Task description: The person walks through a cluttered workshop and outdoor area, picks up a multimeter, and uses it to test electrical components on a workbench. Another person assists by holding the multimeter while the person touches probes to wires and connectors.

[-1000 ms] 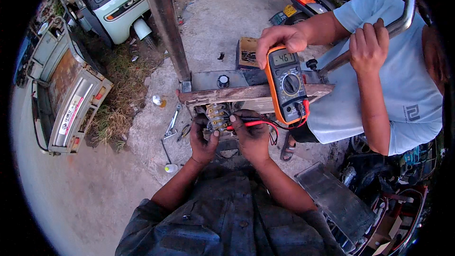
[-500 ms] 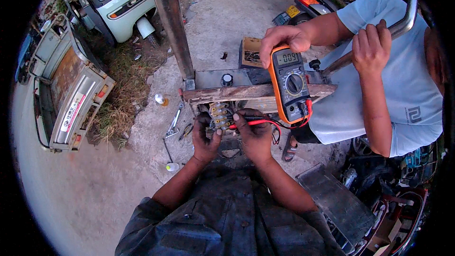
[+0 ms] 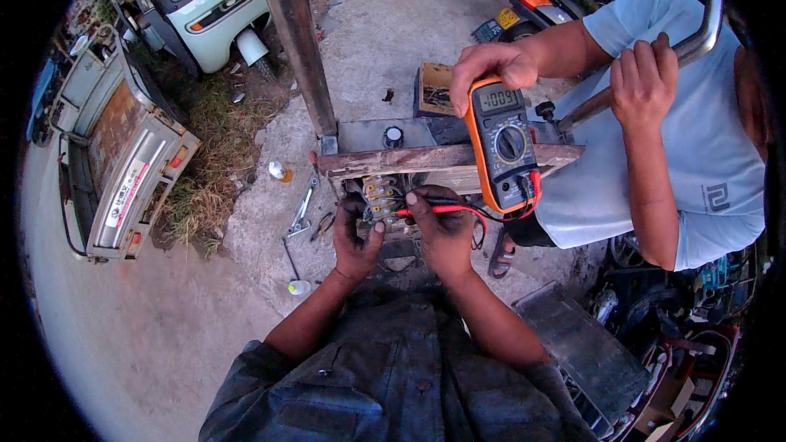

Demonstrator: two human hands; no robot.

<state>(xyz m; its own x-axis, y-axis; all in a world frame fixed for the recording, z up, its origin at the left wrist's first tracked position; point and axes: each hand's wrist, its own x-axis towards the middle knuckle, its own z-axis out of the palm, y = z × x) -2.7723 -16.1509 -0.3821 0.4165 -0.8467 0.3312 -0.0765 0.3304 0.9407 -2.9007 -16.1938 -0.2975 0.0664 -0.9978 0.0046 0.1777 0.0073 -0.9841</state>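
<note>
My left hand [image 3: 357, 247] is closed around the left side of a terminal block [image 3: 379, 194] with brass-coloured terminals, under the worn crossbar of a frame. Pinched in my right hand [image 3: 443, 239], on the block's other side, are the red test probe [image 3: 447, 209] and the black test probe [image 3: 443, 200]. Their tips point left at the terminals; exact contact is too small to tell. Both leads run to an orange multimeter [image 3: 501, 151] with a lit display. Another person's hand [image 3: 491, 65] holds the meter from above.
The other person's second hand [image 3: 643, 86] grips a bent metal bar [image 3: 696, 42]. An upright post [image 3: 295, 41] rises at the frame's left. On the ground lie a wrench [image 3: 303, 206], pliers [image 3: 322, 227] and small bottles [image 3: 279, 171]. Behind the frame stands an open box [image 3: 434, 86].
My right hand and the probes have shifted slightly to the right. The reading on the multimeter's display has changed. My left hand stays on the block.
</note>
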